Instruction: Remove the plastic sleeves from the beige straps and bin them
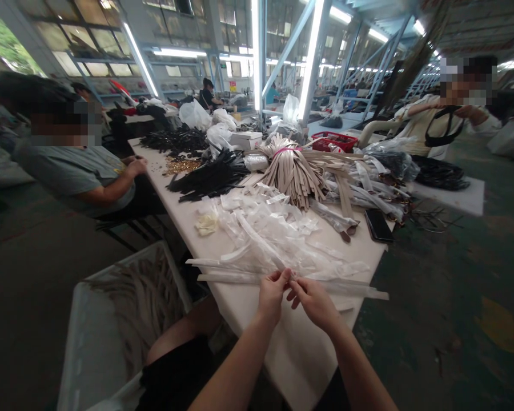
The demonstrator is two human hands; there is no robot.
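My left hand (274, 290) and my right hand (307, 294) meet over the near part of the table, fingertips pinched together. Between them is the end of a pale strip in a clear sleeve (257, 240), which runs up and left from my fingers. Both hands are closed on it; the exact grip is too small to make out. Long flat pale strips (227, 278) lie crosswise under and beside my hands. Just beyond spreads a loose heap of clear plastic sleeves (278, 220). Behind that heap stands a bundle of beige straps (289, 168) tied with a pink band.
Black straps (216, 174) lie on the table (188, 228) at the left, a phone (378, 225) near its right edge. A white crate (79, 319) of beige straps stands at lower left. One person (81, 171) sits left, another (432, 123) works at the right.
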